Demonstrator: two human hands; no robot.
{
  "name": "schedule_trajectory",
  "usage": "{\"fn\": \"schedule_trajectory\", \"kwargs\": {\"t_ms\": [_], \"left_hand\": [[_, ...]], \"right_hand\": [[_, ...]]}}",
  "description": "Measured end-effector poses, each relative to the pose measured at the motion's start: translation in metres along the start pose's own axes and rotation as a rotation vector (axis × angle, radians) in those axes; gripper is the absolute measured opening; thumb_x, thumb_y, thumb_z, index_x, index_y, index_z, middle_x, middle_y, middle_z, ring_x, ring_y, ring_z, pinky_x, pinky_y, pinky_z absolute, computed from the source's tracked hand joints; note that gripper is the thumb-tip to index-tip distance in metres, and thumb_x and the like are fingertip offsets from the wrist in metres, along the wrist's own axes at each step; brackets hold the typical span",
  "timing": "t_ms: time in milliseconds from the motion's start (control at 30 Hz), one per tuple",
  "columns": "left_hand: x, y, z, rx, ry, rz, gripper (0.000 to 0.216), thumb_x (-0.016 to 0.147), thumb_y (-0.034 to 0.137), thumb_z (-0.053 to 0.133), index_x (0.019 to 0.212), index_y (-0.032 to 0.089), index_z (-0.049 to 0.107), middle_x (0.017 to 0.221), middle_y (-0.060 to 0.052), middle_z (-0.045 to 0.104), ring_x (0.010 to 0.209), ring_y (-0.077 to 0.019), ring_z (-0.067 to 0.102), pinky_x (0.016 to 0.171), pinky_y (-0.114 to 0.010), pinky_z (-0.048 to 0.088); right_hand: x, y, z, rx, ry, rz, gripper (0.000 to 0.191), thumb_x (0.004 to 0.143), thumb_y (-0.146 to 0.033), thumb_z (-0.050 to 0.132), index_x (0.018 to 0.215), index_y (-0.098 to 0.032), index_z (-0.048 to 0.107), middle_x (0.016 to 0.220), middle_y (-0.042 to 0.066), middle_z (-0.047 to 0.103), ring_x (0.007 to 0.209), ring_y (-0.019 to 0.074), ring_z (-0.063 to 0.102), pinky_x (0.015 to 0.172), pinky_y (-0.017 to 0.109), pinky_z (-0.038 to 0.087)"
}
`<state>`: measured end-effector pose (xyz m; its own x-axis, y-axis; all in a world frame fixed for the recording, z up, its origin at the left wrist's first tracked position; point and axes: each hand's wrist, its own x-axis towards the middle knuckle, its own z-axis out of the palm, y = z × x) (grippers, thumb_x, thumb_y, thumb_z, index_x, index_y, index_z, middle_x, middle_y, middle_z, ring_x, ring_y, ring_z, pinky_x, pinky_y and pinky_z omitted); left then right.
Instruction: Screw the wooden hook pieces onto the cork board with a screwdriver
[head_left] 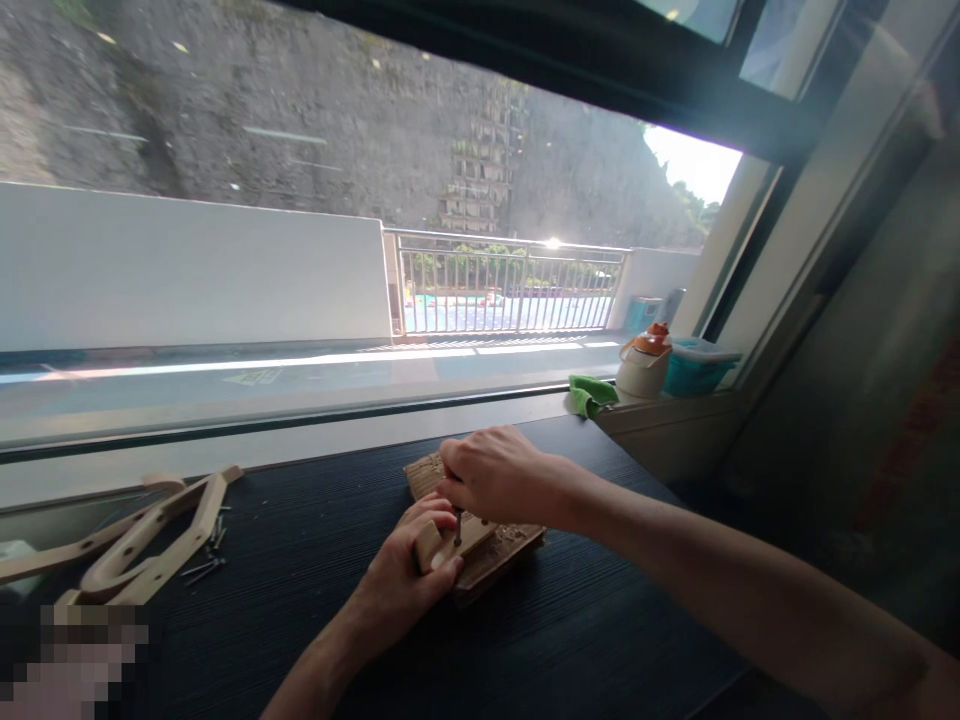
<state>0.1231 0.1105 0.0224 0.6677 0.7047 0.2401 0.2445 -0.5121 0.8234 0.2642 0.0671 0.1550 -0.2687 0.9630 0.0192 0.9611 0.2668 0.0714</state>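
Observation:
My left hand (397, 565) is closed on a pale wooden piece (474, 536), thumb in front and fingers behind. The piece lies on a rough brown wooden board (510, 552) with wood crumbs on it. Above it, my right hand (495, 470) is wrapped round a screwdriver-like tool, whose thin metal shaft (458, 525) points down at the pale piece beside my left fingers. The tool's handle is hidden in my fist, and its exact kind does not show.
The board rests on a dark table (315, 540). At left lie pale wooden parts with holes (150, 535) and several screws or nails (208, 562). A green cloth (592, 395), a bottle (643, 362) and a teal container (697, 368) stand along the window sill. A blurred-out patch covers the lower left.

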Motion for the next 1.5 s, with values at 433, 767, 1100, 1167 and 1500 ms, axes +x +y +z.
{"fn": "schedule_trajectory", "kwargs": {"t_ms": [433, 767, 1100, 1167, 1500], "left_hand": [[-0.001, 0.006, -0.002, 0.025, -0.047, -0.008, 0.025, 0.073, 0.024, 0.058, 0.096, 0.017, 0.060, 0.116, -0.011, 0.057, 0.115, -0.0280, 0.050, 0.099, -0.042, 0.039], [-0.002, 0.002, -0.001, 0.013, -0.056, -0.026, 0.023, 0.072, 0.024, 0.056, 0.093, 0.015, 0.057, 0.117, -0.012, 0.053, 0.114, -0.0271, 0.048, 0.096, -0.039, 0.041], [-0.004, 0.012, -0.004, 0.015, -0.077, -0.124, 0.021, 0.076, 0.029, 0.056, 0.092, 0.017, 0.059, 0.089, -0.006, 0.064, 0.098, -0.0255, 0.058, 0.087, -0.038, 0.046], [-0.003, 0.009, -0.002, 0.019, -0.070, -0.099, 0.018, 0.075, 0.028, 0.056, 0.089, 0.016, 0.058, 0.096, -0.008, 0.063, 0.100, -0.0252, 0.057, 0.089, -0.038, 0.045], [-0.002, -0.002, 0.001, 0.011, -0.032, -0.009, 0.025, 0.071, 0.024, 0.057, 0.095, 0.015, 0.057, 0.124, -0.014, 0.050, 0.123, -0.0285, 0.042, 0.104, -0.044, 0.034]], "right_hand": [[0.000, 0.004, -0.004, 0.074, -0.057, -0.193, 0.019, 0.084, -0.032, 0.046, 0.090, -0.019, 0.058, 0.082, 0.005, 0.066, 0.074, 0.0176, 0.060, 0.060, 0.027, 0.035], [0.002, 0.002, 0.005, 0.024, 0.013, -0.067, 0.025, 0.088, -0.032, 0.039, 0.091, -0.015, 0.056, 0.080, 0.008, 0.066, 0.071, 0.0188, 0.061, 0.056, 0.027, 0.034], [0.002, -0.004, -0.002, -0.017, -0.032, -0.322, 0.018, 0.088, -0.028, 0.041, 0.087, -0.017, 0.055, 0.080, 0.004, 0.065, 0.071, 0.0144, 0.058, 0.057, 0.025, 0.030], [0.006, -0.001, 0.004, 0.009, 0.002, -0.257, 0.020, 0.087, -0.030, 0.040, 0.088, -0.017, 0.055, 0.078, 0.005, 0.065, 0.068, 0.0152, 0.058, 0.056, 0.026, 0.030], [0.005, 0.008, 0.014, 0.010, 0.087, -0.031, 0.027, 0.086, -0.033, 0.038, 0.087, -0.015, 0.057, 0.076, 0.008, 0.066, 0.063, 0.0169, 0.057, 0.055, 0.027, 0.030]]}}
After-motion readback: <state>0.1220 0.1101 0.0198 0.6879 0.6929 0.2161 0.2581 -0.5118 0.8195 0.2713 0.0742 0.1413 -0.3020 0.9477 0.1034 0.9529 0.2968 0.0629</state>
